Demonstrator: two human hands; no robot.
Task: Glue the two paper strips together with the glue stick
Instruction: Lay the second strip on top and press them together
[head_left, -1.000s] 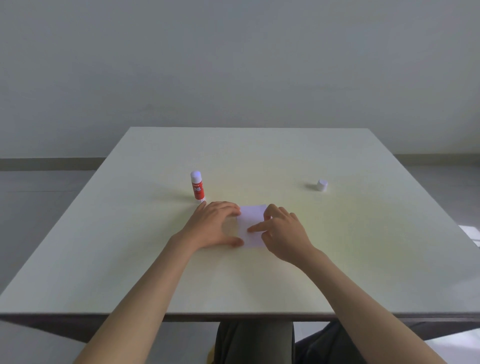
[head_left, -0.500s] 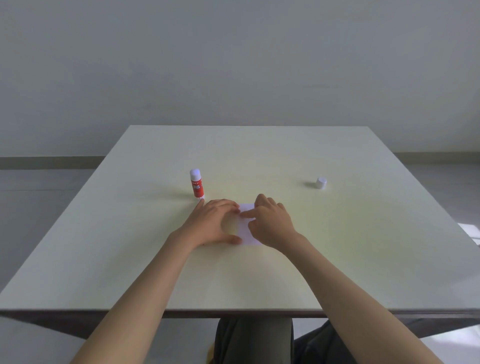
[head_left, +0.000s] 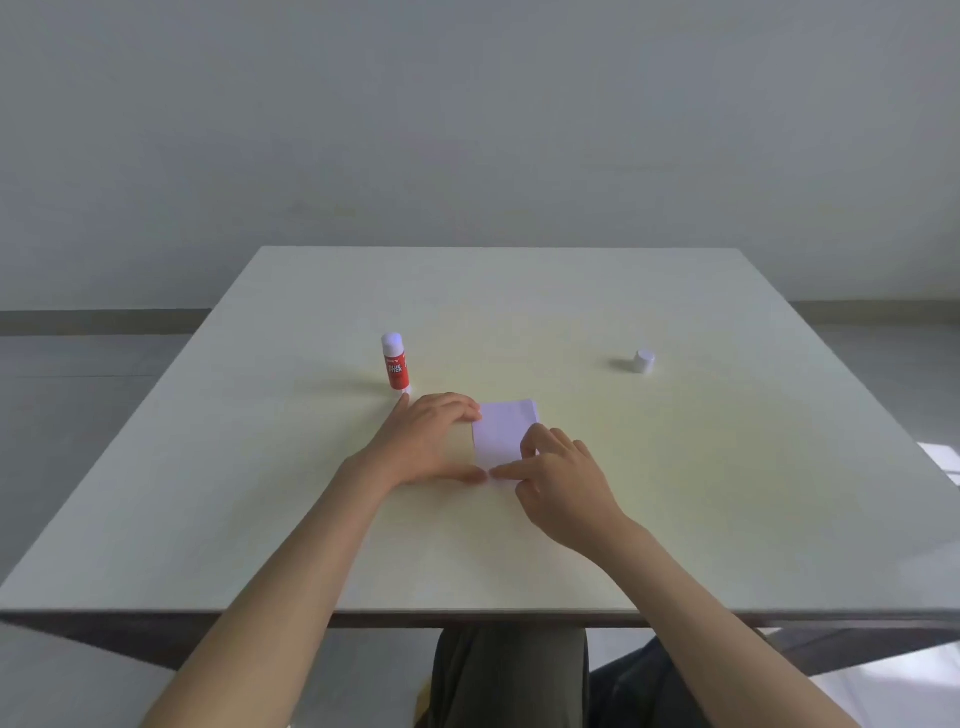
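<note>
Left hand (head_left: 431, 441) flat, fingers spread, pinning left edge of paper strips (head_left: 504, 428); right hand (head_left: 563, 475) loosely curled, index finger pressing near edge, gripping nothing; strips stacked between hands on table (head_left: 727, 467); glue stick (head_left: 395, 362) upright just beyond left hand, cap (head_left: 643, 360) well apart past right hand; likely risks: top strip sliding skewed under sideways press; wet glue squeezing out, sticking paper to table; glue drying uncapped.

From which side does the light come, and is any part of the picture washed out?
Head view: the glue stick and cap throw soft shadows leftward, so light comes from the right; paper is pale against the table, edges faint.
</note>
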